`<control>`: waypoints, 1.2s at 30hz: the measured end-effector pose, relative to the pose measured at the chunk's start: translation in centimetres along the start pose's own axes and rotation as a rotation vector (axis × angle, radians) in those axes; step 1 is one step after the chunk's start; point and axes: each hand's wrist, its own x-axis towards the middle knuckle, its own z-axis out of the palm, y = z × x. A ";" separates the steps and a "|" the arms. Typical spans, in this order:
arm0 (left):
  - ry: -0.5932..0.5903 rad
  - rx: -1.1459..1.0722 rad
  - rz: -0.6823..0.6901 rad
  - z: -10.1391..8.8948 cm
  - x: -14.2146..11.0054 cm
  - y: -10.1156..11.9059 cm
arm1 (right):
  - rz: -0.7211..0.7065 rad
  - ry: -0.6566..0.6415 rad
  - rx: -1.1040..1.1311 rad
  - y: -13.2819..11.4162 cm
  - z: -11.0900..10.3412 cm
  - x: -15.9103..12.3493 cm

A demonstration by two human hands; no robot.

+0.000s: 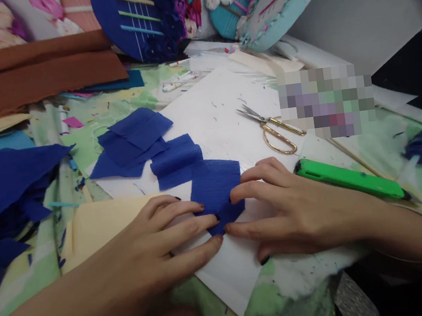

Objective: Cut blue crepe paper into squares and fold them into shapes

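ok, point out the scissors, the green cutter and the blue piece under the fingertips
Scissors (pixel 263 120): head view, at the pivot.
Green cutter (pixel 348 178): head view, middle of the green body.
Blue piece (pixel 217 184): head view, middle of its uncovered face.

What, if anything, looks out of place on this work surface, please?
Tiny scraps litter the patterned cloth left of the blue pieces, which looks untidy, and the gold-handled scissors lie slightly open on white paper. No spill is visible.
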 end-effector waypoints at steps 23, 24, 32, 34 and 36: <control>0.045 -0.070 -0.006 -0.3 0.2 0.1 | 0.008 0.167 -0.030 1.4 -0.8 -1.3; 0.048 -0.069 -0.007 -0.2 0.2 0.1 | 0.013 0.179 -0.024 1.4 -0.8 -1.3; 0.165 0.225 -0.091 2.7 0.0 1.5 | -0.093 0.217 0.135 -0.3 0.0 0.0; 0.259 0.252 -0.096 3.6 -0.3 1.6 | -0.128 0.172 0.151 -0.7 0.4 0.3; 0.287 0.271 -0.106 3.8 -0.5 1.5 | -0.134 0.148 0.162 -0.8 0.7 0.4</control>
